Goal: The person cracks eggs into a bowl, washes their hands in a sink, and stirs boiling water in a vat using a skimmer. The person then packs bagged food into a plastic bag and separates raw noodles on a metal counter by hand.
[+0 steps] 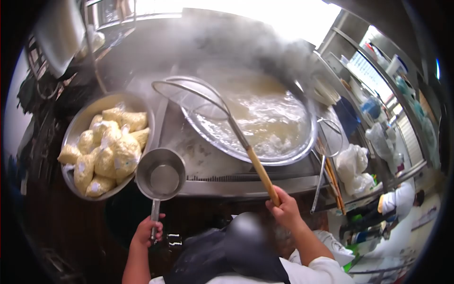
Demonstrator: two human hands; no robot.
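My left hand (149, 230) is wrapped round the handle of a deep metal ladle (164, 176); its bowl looks empty and is beside a big metal basin (69, 124). Tied plastic bags of pale yellow food (106, 146) fill that basin. With my right hand (283, 208) I grip the wooden handle of a long wire-mesh strainer (201, 102). The strainer's head is above the left edge of a large round pot (309, 142), where cloudy liquid (269, 118) bubbles and steams. Nothing can be made out in the mesh.
Steam drifts over the back of the metal stove top (222, 188). Right of the pot lie a second strainer (329, 137), wooden sticks (335, 187) and white plastic bags (353, 168). Shelves with bags and containers line the right. Another person (397, 201) is at the far right.
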